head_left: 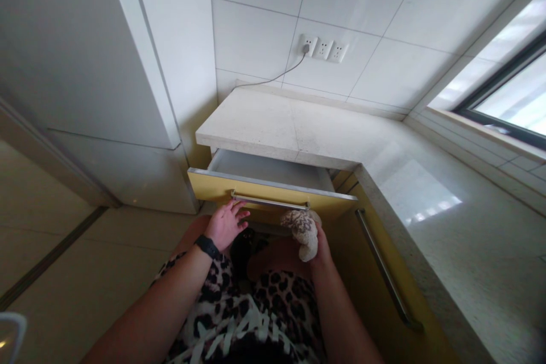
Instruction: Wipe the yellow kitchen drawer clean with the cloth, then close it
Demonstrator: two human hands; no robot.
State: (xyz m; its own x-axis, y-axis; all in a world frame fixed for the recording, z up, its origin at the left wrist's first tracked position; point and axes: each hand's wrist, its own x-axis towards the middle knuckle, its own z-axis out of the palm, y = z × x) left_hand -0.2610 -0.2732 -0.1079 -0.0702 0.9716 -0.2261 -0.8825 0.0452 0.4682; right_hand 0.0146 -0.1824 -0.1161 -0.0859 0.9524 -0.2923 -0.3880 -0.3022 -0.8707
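A yellow-fronted drawer (273, 189) stands pulled out under the pale countertop, its light grey inside partly showing. Close to the left end of its metal bar handle (273, 202) is my left hand (226, 223), fingers spread and holding nothing; whether the fingertips touch the front I cannot tell. My right hand (323, 247) grips a bunched cloth (303, 233), off-white with a brownish pattern, just below the handle's right end. Most of that hand's fingers are hidden behind the cloth.
The pale countertop (256, 119) turns a corner and runs along the right. Below it a yellow cabinet front carries a long metal handle (386, 270). A plug and cord sit in the wall sockets (323, 48). A tall white cabinet (85, 68) rises at left; a window (512, 91) is at right.
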